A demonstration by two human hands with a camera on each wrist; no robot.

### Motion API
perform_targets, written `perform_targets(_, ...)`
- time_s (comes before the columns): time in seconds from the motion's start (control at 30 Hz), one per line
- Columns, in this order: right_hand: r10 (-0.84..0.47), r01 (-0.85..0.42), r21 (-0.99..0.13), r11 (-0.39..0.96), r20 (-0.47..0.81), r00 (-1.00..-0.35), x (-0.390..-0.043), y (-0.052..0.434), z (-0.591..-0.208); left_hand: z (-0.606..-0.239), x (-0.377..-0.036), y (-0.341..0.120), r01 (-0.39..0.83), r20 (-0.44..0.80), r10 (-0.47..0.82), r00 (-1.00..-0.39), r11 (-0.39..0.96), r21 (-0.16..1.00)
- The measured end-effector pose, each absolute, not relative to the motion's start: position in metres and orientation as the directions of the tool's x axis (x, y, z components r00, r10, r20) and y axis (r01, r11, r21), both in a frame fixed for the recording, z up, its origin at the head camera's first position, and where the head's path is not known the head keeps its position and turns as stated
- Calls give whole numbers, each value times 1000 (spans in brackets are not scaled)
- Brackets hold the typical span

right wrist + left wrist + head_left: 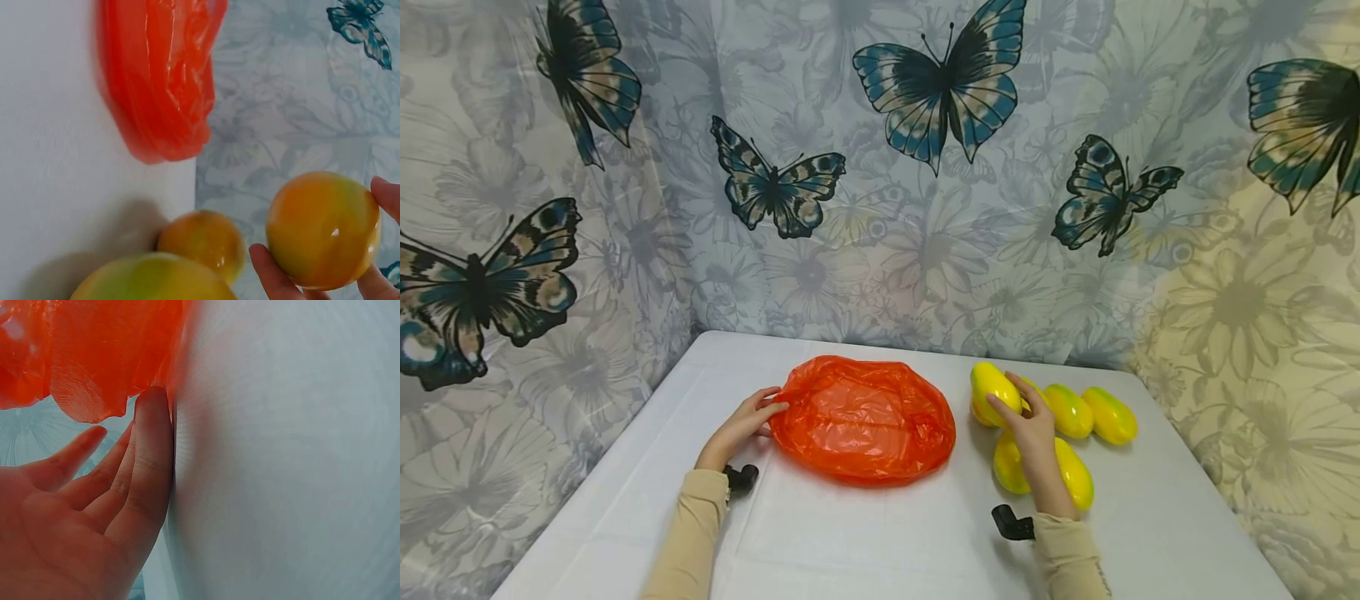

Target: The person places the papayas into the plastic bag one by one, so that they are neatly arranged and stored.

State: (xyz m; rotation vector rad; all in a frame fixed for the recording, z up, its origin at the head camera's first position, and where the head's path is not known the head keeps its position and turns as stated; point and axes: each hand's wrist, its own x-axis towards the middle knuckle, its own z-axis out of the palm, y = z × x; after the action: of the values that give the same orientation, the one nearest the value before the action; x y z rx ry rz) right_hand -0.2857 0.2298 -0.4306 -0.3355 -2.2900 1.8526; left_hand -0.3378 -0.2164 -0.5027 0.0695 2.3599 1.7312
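An orange-red plastic bag (861, 417) lies spread on the white table, its mouth turned up in a wide oval. At its left rim is my left hand (748, 423); in the left wrist view its fingers (150, 456) are extended, one fingertip right at the plastic. My right hand (1033, 421) holds a glossy yellow mango (992, 385) with a greenish tint, gripped between thumb and fingers. The right wrist view shows this mango (324, 230) raised beside another mango (203, 244). Below the right wrist lie two more mangoes, one on the left (1011, 467) and one on the right (1075, 477).
To the right of my right hand lie a mango (1069, 411) and another beside it (1109, 415). The white table (850, 542) runs back to a patterned butterfly curtain (925, 275). Black wrist cameras stick out from both sleeves.
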Motion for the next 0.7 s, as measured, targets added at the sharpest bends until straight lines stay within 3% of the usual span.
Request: perform_targets(0.7, 222, 39, -979, 200, 6, -975, -300, 190, -431, -505, -341, -219, -110, -162, 143, -976, 318, 942)
